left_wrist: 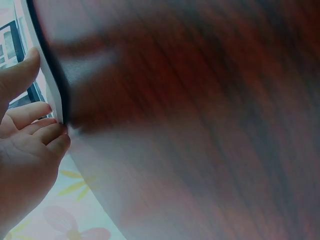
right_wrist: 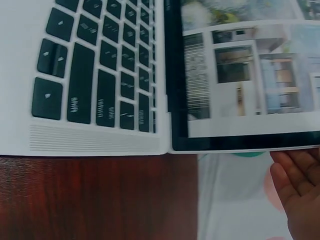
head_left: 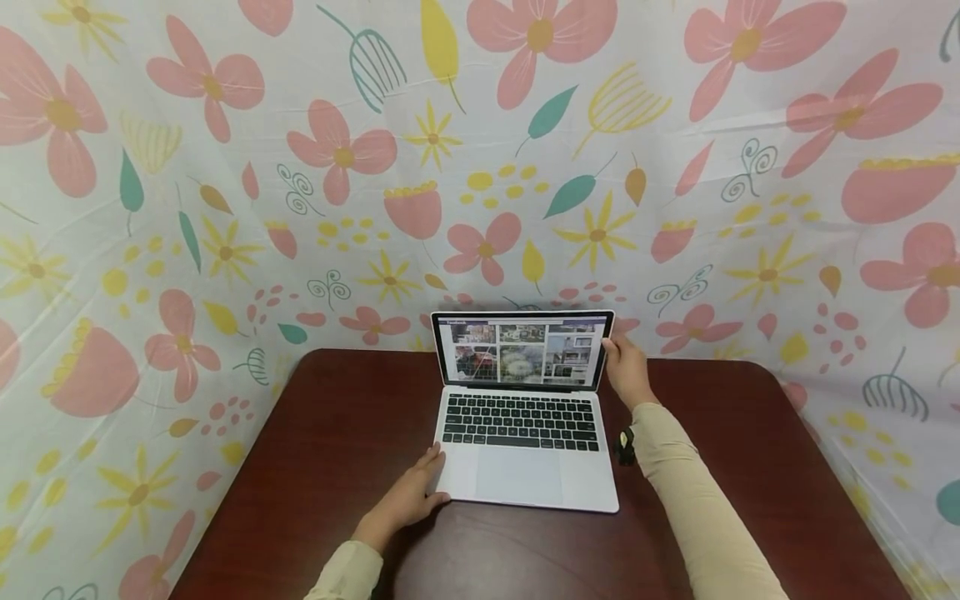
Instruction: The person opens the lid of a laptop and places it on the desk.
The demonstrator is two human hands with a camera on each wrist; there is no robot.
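A silver laptop (head_left: 519,479) stands raised on the dark wooden table, its lit screen (head_left: 521,354) showing a page of photos. My left hand (head_left: 408,497) holds the front left corner of the base, fingers along the left edge and thumb by the front edge. In the left wrist view that hand (left_wrist: 30,145) has thumb and fingers about the laptop's edge. At the screen's right edge my right hand (head_left: 628,367) grips the lid. Part of this hand (right_wrist: 302,195) shows in the right wrist view, its fingertips partly hidden behind the lid.
The reddish-brown table (head_left: 337,425) extends to both sides of the laptop. Close behind its far edge hangs a white floral curtain (head_left: 420,275), which also runs along the left and right. A dark wristband-like object (head_left: 625,446) sits at the right sleeve.
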